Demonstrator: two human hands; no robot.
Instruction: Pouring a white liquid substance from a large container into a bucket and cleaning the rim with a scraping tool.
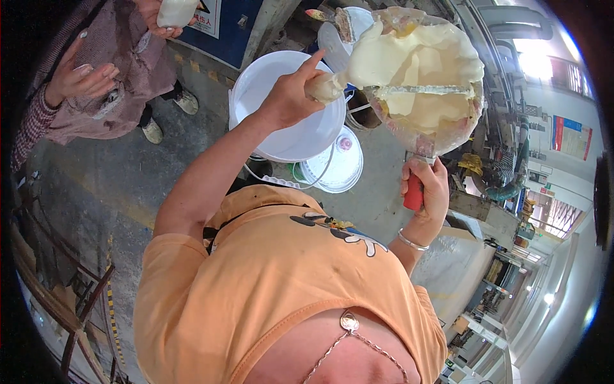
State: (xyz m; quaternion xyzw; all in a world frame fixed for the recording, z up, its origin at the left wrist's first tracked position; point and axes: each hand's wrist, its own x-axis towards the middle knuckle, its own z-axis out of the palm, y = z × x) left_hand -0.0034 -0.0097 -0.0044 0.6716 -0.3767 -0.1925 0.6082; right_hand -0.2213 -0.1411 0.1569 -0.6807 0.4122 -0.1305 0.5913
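Observation:
My left hand (289, 96) is raised in front of me, shut on the paste-smeared handle of a scraper (327, 85) whose blade is pushed into a thick mass of cream-coloured paste (419, 70). The paste lies heaped on a round, dirty flat board (448, 137). My right hand (427, 187) grips the board's red handle (414, 193) from below and holds the board up at chest height. A metal bracelet sits on my right wrist. I wear an orange shirt (275, 288).
A large white bucket (256, 96) stands on the concrete floor below my left hand, with a smaller white pail (339, 168) beside it. Another person in a mauve knitted top (121, 70) stands at the upper left, holding a white object. Metal frames lie at the lower left; machinery fills the right.

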